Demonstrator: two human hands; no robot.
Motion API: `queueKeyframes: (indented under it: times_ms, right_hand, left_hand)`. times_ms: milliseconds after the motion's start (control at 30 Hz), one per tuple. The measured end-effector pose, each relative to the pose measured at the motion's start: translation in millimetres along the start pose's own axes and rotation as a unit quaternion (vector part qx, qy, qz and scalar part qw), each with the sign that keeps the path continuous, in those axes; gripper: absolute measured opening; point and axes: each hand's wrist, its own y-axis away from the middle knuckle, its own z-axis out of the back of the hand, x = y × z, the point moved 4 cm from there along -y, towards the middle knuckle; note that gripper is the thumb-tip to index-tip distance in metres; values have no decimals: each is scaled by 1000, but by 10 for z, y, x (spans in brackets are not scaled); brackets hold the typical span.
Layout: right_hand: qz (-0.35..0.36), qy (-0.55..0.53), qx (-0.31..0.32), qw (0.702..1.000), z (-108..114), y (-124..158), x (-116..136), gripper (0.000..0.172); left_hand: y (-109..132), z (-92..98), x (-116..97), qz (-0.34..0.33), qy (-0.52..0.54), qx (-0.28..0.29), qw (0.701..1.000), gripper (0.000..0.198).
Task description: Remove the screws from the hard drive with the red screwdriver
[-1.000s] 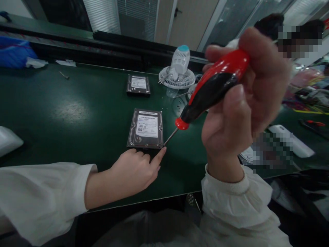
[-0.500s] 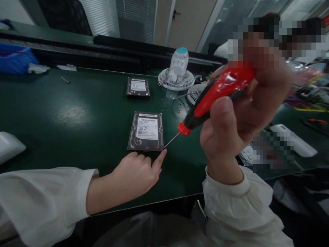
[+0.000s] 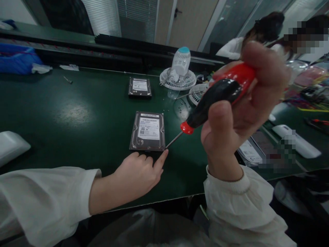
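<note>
A hard drive [image 3: 149,132] with a white label lies flat on the green table in front of me. My left hand [image 3: 138,173] rests along its near edge. The fingers are curled against that edge, and the index finger reaches out to the near right corner. In my right hand [image 3: 228,132] is a red and black screwdriver [image 3: 217,97], its handle wrapped by the fingers and palm. Its thin shaft slants down to the left, with the tip at the drive's near right corner, beside my left fingertip. The screw under the tip cannot be made out.
Behind lies a second hard drive [image 3: 140,87]. Near it are a white handheld fan [image 3: 181,63], a round fan grille [image 3: 196,92] and several small screws [image 3: 180,108]. A white casing [image 3: 12,147] sits left; another drive [image 3: 249,151] lies right. A co-worker [image 3: 267,29] is at upper right.
The screwdriver handle has turned in my right hand, so its black side now faces me. The tip and my left hand keep their place at the drive's corner. The view has shifted slightly.
</note>
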Motion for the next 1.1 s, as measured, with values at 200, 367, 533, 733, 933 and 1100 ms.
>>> queueKeyframes:
  times_ms: [200, 367, 533, 733, 933, 1100]
  right_hand:
    - [113, -4, 57, 992, -34, -76, -91, 55]
    - [131, 27, -6, 991, -11, -62, -78, 48]
    - [77, 21, 53, 995, -47, -23, 4, 52]
    - [116, 16, 3, 993, -19, -33, -34, 43]
    - [164, -21, 34, 986, -47, -48, -67, 52]
    - [143, 54, 13, 988, 23, -27, -46, 49]
  left_hand:
    - [-8, -1, -6, 0, -2, 4, 1000, 52]
    - [-2, 19, -13, 1, 4, 4, 1000, 51]
    - [-5, 11, -11, -1, 1, 4, 1000, 51]
    - [-3, 1, -12, 0, 2, 2, 1000, 50]
    - [7, 14, -15, -1, -5, -5, 1000, 51]
    - [0, 1, -11, 1, -6, 6, 1000, 52]
